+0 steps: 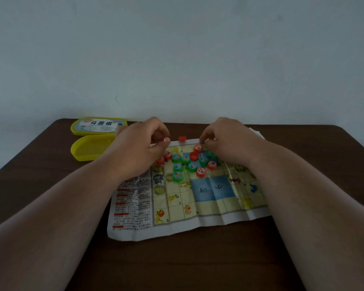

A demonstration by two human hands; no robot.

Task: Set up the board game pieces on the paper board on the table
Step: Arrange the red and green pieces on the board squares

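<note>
Centrally, red and green game pieces (189, 162) are lying bunched on the far half of the paper board (198, 208), which is lying creased on the dark table (177, 265). The left hand (139, 148) is pinching one red piece (166, 139) between its fingertips at the board's far edge. The right hand (229, 141) is hovering beside it, fingers curled together; what they are gripping cannot be told. Another red piece (182, 138) is sitting between the hands. The yellow box (90, 150) and its lid (99, 125) are lying far left.
</note>
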